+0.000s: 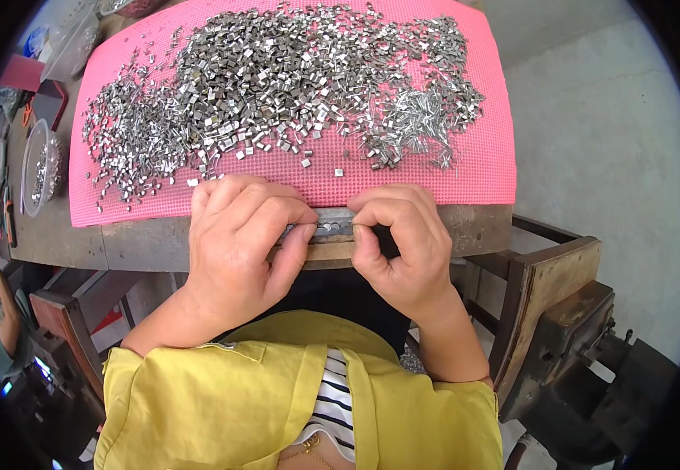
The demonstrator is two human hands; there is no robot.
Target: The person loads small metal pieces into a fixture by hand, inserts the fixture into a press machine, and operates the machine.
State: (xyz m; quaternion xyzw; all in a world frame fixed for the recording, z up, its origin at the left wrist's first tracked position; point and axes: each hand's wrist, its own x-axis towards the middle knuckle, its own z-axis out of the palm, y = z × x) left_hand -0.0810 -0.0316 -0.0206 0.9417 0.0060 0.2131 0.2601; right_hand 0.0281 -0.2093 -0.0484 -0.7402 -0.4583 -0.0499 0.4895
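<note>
At the table's front edge, a narrow grey metal bar [333, 213] with a row of tiny shiny pieces [332, 227] lies between my two hands. My left hand [242, 227] is closed at its left end, thumb and forefinger pressed together. Facing it, my right hand [406, 235] is closed too, its thumb and forefinger pinched at the bar's right end. Whatever is between the fingertips of either hand is too small or hidden to tell. Beyond the hands, a big heap of small silvery metal pieces [261, 78] covers a pink textured mat [277, 168].
Thin metal pins [418, 117] lie at the heap's right side. A clear plastic tub [42, 168] with small metal parts stands on the left. Dark machinery [575, 392] sits low at the right, beside a wooden frame [551, 274]. Another person's arm [3, 290] shows far left.
</note>
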